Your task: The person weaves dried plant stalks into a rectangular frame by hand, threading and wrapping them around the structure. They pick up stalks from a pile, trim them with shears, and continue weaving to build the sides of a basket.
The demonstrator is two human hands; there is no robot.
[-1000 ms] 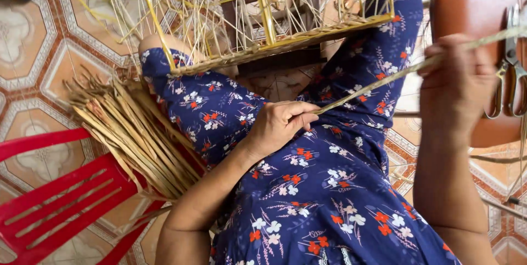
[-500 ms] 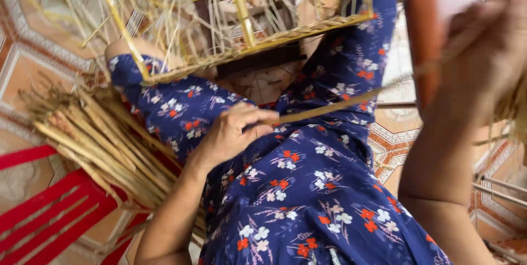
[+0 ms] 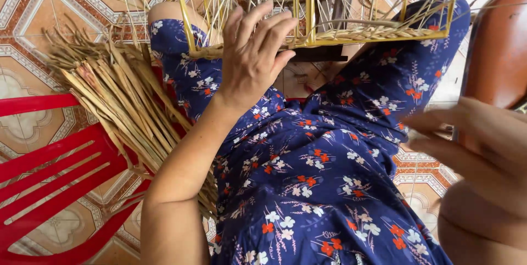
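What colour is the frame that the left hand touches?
Yellow. The frame under the left hand shows best in the head view.

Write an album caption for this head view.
Left hand reaching to a yellow basket frame, dried reeds beside the lap.

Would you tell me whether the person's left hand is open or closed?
Open: the left hand has its fingers spread against the yellow wire frame, gripping nothing.
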